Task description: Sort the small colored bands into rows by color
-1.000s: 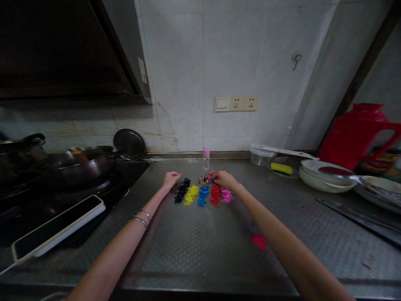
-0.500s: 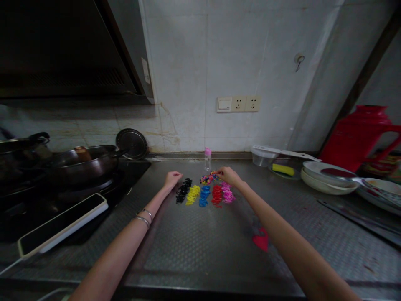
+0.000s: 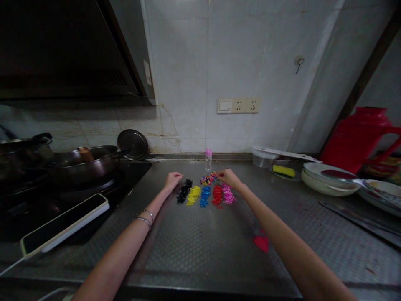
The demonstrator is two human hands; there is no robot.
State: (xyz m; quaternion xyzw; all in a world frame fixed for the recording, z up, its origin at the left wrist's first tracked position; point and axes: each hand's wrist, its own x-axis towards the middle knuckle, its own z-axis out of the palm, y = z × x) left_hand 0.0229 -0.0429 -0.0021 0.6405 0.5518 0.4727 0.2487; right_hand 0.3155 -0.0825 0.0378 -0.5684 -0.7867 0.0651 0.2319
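Small loops that look like rubber bands lie sorted by colour: a black pile [image 3: 184,192], a yellow pile [image 3: 193,195], a blue pile [image 3: 205,197], a red pile [image 3: 217,196] and a pink pile [image 3: 228,194]. Behind them is a mixed-colour pile [image 3: 208,179]. My left hand [image 3: 173,180] hovers left of the black pile, fingertips pinched together. At the mixed pile's right edge, my right hand [image 3: 229,178] has its fingers closed and pointing left. Whatever either pinch holds is too small to make out. A clear bottle with a pink cap [image 3: 208,160] stands behind the mixed pile.
A phone [image 3: 65,225] lies at the left beside the stove, where a pan [image 3: 84,167] sits. To the right are a yellow sponge [image 3: 283,170], stacked bowls [image 3: 328,184], a knife [image 3: 351,219] and a red thermos [image 3: 357,140]. A red heart shape [image 3: 261,243] is near my right forearm.
The view has shifted very slightly. My right fingertips have drawn back a little at the mixed pile's right edge; my left hand stays beside the black pile.
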